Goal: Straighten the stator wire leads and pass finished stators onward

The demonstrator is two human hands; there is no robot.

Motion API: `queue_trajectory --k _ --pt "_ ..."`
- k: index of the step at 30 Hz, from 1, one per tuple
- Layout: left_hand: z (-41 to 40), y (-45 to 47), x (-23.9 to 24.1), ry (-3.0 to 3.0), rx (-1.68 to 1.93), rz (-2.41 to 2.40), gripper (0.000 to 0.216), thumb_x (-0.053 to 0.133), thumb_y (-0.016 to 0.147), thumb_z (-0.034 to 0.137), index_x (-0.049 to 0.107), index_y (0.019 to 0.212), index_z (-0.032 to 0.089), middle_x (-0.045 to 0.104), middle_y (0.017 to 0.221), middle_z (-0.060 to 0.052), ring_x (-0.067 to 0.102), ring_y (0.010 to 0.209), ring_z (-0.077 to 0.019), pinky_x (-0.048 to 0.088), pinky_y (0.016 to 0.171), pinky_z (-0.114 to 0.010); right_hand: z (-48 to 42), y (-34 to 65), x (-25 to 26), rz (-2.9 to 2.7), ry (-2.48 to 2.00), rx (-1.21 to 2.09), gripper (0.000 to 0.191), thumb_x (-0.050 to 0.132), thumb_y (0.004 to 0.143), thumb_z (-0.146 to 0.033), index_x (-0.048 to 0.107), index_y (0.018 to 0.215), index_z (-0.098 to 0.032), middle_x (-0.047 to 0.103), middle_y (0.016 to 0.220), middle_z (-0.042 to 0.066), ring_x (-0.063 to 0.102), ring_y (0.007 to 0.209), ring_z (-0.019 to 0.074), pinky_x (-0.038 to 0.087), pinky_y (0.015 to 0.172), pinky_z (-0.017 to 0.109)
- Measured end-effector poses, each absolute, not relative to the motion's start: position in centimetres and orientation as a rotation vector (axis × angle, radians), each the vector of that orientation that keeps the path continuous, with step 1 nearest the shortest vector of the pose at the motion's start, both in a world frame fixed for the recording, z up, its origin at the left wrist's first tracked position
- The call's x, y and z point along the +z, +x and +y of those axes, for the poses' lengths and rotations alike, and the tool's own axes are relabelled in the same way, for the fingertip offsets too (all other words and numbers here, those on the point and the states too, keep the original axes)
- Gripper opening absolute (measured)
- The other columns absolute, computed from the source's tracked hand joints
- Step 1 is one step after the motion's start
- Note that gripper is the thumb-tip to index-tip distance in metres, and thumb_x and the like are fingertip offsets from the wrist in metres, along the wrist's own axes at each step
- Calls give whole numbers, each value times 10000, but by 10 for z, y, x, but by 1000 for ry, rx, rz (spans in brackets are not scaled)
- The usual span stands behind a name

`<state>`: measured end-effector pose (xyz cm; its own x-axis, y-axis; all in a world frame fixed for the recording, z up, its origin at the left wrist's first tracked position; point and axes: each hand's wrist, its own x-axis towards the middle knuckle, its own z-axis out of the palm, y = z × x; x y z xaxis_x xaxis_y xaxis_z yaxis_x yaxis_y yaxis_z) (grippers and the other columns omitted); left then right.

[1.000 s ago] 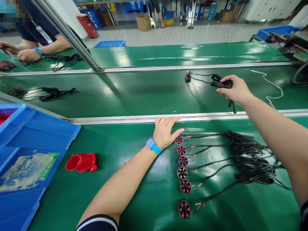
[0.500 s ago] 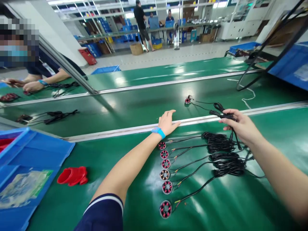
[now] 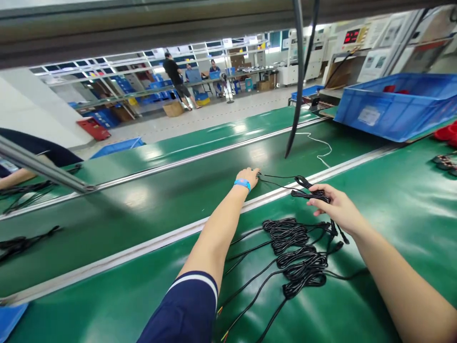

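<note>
Your left hand (image 3: 249,177) reaches far out onto the belt, fingers curled over the small part at the cable's end; can't tell if that grip's closed. Your right hand (image 3: 335,207) pinches the coiled black cable bundle (image 3: 310,193) above the near counter (image 3: 392,200), just past the other cable coils (image 3: 298,252).

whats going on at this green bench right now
A person reaches out with both bare hands. The left hand is stretched onto the conveyor belt, over the end of a thin black lead. The right hand pinches that lead's cable bundle. More coiled black cables lie on the green mat in front of them.
</note>
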<state>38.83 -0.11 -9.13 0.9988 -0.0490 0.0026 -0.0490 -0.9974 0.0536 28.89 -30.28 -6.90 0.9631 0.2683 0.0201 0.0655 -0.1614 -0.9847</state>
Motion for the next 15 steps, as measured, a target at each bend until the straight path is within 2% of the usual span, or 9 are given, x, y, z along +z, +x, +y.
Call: queue_trajectory --k 5,9,13,15 --pt "6 382 -89 3187 -55 -65 359 549 1007 391 542 1276 154 604 1126 -89 614 983 -213 538 883 -415 -307 293 -71 -206 -1661 181 519 825 688 -496 609 1069 -219 662 936 54 664 921 247 599 604 277" --pt "19 341 -66 3247 -44 -79 300 533 1006 370 564 1222 164 641 1028 -75 636 913 -214 528 820 -372 -307 280 -57 -281 -1706 160 473 809 723 -485 611 1068 -230 672 941 55 673 910 244 588 603 265" --pt "51 239 -27 3307 100 -1 237 502 1001 380 559 1168 222 664 999 -74 656 892 -240 468 706 -301 -307 234 -29 -438 -1829 148 367 764 766 -502 631 1053 -314 681 895 24 663 655 205 577 547 313" --pt "67 166 -14 3332 135 63 253 502 997 429 563 1134 226 666 952 -63 659 849 -240 442 650 -293 -310 201 -24 -533 -1924 197 317 738 769 -520 646 1053 -411 677 844 8 640 568 227 568 483 367"
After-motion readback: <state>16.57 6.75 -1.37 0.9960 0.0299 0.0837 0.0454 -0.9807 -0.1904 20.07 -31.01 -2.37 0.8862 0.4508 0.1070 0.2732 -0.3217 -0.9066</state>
